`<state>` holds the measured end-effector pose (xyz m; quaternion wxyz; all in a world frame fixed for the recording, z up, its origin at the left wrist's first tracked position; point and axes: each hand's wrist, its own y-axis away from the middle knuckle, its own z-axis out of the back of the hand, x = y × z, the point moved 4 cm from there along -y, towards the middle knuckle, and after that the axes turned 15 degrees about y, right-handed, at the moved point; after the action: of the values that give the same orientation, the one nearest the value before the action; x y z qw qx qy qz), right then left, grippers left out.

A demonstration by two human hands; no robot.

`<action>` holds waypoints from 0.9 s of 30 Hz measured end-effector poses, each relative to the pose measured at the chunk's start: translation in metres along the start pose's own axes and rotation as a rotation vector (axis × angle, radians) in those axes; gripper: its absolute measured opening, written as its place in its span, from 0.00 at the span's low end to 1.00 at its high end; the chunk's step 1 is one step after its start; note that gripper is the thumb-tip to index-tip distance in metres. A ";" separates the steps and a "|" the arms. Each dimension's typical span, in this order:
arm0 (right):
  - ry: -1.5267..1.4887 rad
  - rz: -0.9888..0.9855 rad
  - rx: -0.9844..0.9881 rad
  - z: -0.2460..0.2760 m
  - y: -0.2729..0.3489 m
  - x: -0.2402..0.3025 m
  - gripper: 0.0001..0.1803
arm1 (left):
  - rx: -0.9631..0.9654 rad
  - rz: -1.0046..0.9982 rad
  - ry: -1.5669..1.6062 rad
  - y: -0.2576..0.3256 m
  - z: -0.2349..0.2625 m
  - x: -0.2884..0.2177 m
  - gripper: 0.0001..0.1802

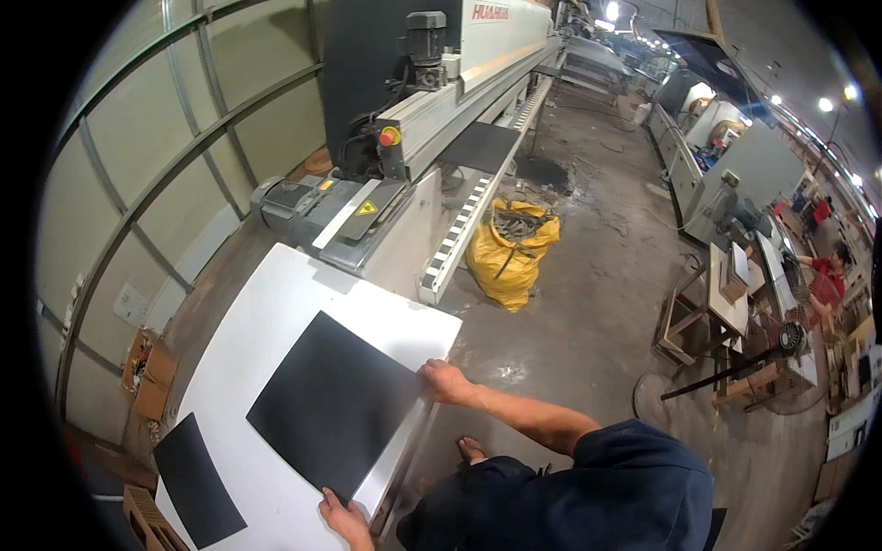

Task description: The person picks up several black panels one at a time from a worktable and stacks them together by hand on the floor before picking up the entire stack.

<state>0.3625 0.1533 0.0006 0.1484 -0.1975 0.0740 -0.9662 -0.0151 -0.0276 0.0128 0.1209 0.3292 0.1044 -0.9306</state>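
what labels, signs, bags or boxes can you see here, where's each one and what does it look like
Warning label: yellow triangle on the grey motor housing beside the white table.
Maker's sign: red lettering on the machine's white casing, top centre.
Sack: yellow, open, scraps inside, on the floor.
Cardboard box: brown, open, by the left wall.

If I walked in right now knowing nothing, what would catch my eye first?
Probably the black panel lying on the white table, gripped at its edges by the person's left hand and right hand. Behind it stretches a long grey machine, with a bright yellow sack of scraps on the floor beside it.
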 end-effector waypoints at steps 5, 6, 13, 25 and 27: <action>-0.015 -0.010 -0.018 -0.004 -0.001 0.001 0.20 | 0.017 -0.083 -0.082 0.005 0.011 -0.019 0.25; -0.016 -0.020 -0.016 -0.006 0.000 0.001 0.20 | 0.021 -0.081 -0.075 0.005 0.012 -0.018 0.25; 0.017 0.041 -0.079 -0.017 0.003 -0.010 0.18 | 0.074 -0.061 -0.011 0.000 0.015 -0.021 0.27; 0.068 0.022 -0.056 -0.024 -0.004 -0.017 0.11 | 0.138 -0.087 -0.093 0.000 0.016 -0.021 0.32; 0.072 0.024 -0.033 -0.025 -0.005 -0.020 0.11 | 0.148 -0.099 -0.103 0.000 0.016 -0.022 0.33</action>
<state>0.3685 0.1662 -0.0283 0.1541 -0.1641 0.0976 -0.9694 -0.0075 -0.0284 0.0392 0.0552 0.2832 0.0452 -0.9564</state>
